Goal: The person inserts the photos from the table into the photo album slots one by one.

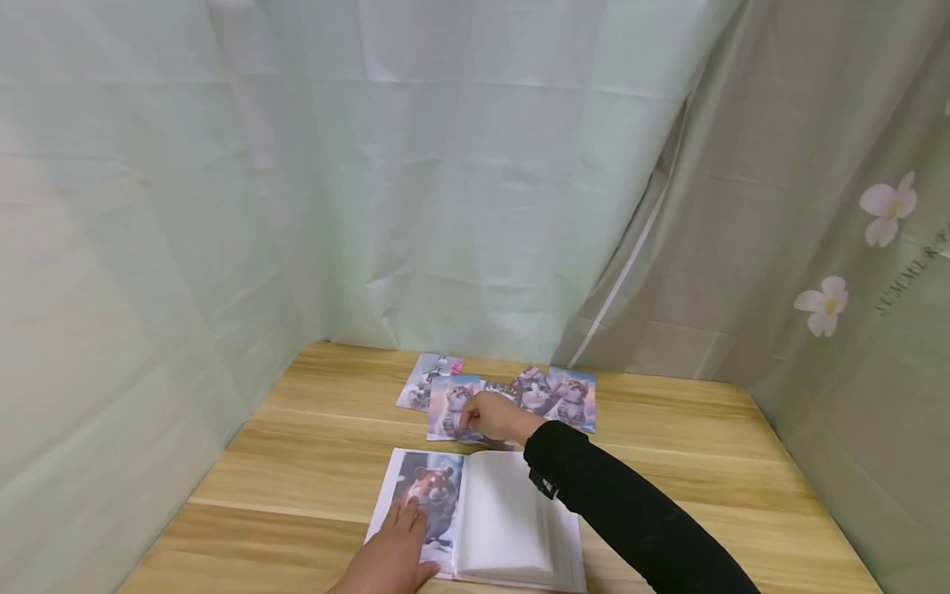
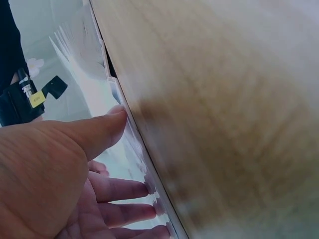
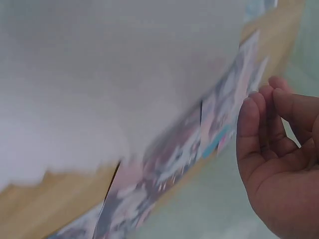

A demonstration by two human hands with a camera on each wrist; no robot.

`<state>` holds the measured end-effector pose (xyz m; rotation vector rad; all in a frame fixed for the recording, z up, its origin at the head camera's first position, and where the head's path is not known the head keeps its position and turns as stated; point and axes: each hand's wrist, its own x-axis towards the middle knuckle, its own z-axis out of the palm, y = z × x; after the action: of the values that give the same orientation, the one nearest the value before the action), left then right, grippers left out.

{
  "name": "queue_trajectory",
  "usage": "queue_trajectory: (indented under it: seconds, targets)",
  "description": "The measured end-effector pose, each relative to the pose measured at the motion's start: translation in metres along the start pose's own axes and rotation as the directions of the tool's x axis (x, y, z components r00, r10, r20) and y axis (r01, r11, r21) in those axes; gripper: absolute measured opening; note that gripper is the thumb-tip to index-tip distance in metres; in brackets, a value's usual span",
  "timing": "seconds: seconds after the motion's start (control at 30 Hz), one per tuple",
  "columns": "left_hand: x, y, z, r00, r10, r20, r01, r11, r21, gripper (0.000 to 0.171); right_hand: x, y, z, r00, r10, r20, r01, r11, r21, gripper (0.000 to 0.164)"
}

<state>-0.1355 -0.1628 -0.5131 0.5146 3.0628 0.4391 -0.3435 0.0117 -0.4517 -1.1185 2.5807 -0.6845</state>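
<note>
A small photo album (image 1: 512, 511) lies spread on the wooden table. Its left page holds a picture of a brown, round-eared animal (image 1: 439, 491); the right side shows a blank white page. My left hand (image 1: 389, 553) rests on the left page with its fingers extended, the thumb (image 2: 102, 129) near the album's lower edge. Beyond the album, my right hand (image 1: 491, 415) is over a kitten picture card (image 1: 449, 404). In the right wrist view its thumb and fingertips (image 3: 249, 117) come together beside the cards; I cannot tell whether they pinch one.
More picture cards lie in a loose row behind the album: a grey one (image 1: 426, 384) at left, a cat card (image 1: 536, 392) and a kitten card (image 1: 575, 400) at right. Pale curtains (image 1: 475, 181) enclose the table (image 1: 690, 470) at the back and sides.
</note>
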Motion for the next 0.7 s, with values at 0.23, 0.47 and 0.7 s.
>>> queue_trajectory:
  seconds: [0.23, 0.47, 0.7]
  targets:
    - [-0.001, 0.0, -0.003, 1.0, -0.013, 0.024, 0.013, 1.0, -0.022, 0.07, -0.016, 0.027, -0.032, 0.996, 0.066, -0.063, -0.066, 0.998, 0.003, 0.013]
    - [-0.001, 0.001, -0.004, 0.999, -0.016, 0.037, 0.017, 0.999, -0.031, 0.07, -0.037, 0.062, -0.059, 0.966, 0.226, -0.125, -0.219, 0.973, 0.066, 0.013]
    - [-0.001, 0.001, -0.005, 0.999, -0.012, 0.039, 0.013, 1.0, -0.02, 0.07, -0.058, 0.098, -0.071, 0.915, 0.339, -0.22, -0.334, 0.941, 0.061, 0.007]
